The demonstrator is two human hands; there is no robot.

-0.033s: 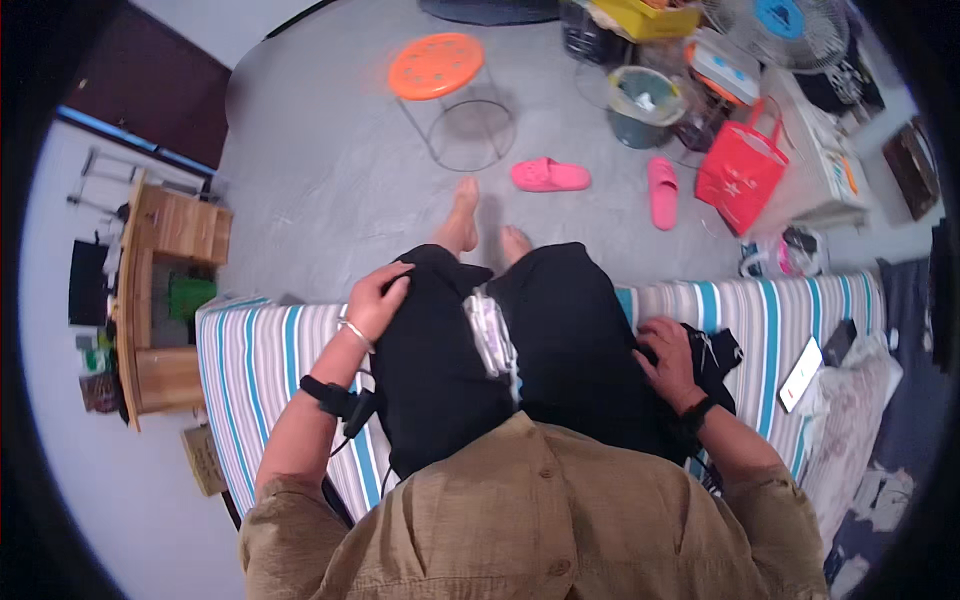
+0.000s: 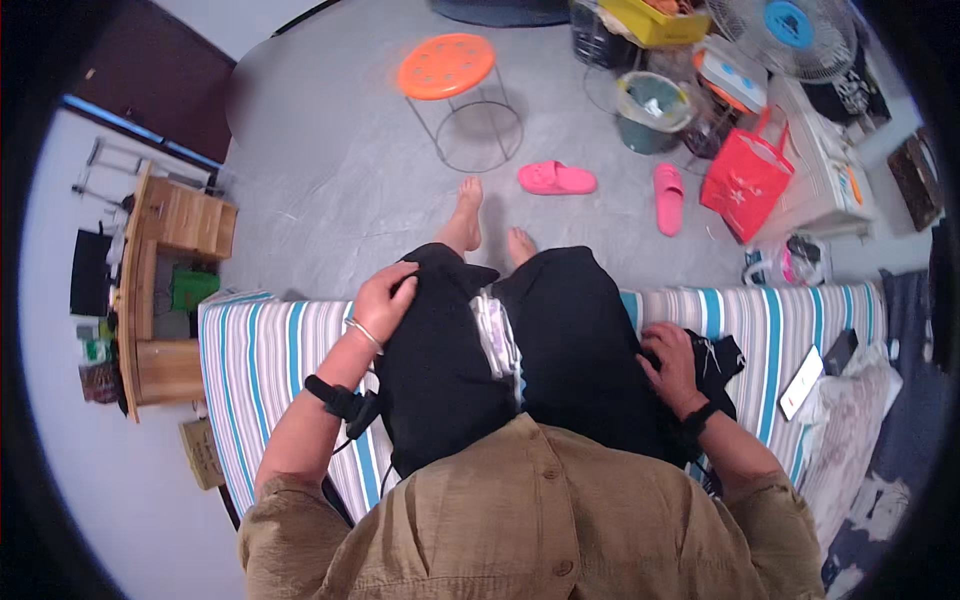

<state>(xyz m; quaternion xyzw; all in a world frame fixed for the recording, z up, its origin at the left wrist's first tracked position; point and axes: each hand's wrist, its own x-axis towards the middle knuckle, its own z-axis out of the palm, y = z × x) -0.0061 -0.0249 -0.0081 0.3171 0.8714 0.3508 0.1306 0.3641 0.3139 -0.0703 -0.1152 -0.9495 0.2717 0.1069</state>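
Observation:
My left hand (image 2: pixel 387 300) rests flat on my left thigh near the knee, thumb apart from the fingers and nothing in it. Beside my right thigh lies my right hand (image 2: pixel 672 362), palm down, its fingers loosely bent and apart, touching black cloth. That black cloth (image 2: pixel 715 360) with white cords spreads on the striped bed just past the hand. Between my thighs, on my black shorts (image 2: pixel 570 340), a whitish folded bundle (image 2: pixel 496 335) shows; its kind is unclear. Neither hand touches it.
An orange stool (image 2: pixel 447 66) stands ahead, with pink slippers (image 2: pixel 558 178) near it. To the right are a bin (image 2: pixel 650 115), a red bag (image 2: pixel 748 180) and a fan (image 2: pixel 785 25). A phone (image 2: pixel 801 382) lies on the striped bed (image 2: pixel 250 350). A wooden desk (image 2: pixel 165 375) stands left.
The whole view has shifted slightly, with the stool, slippers and bag now a little farther right in it. Both hands keep their places on and beside my thighs.

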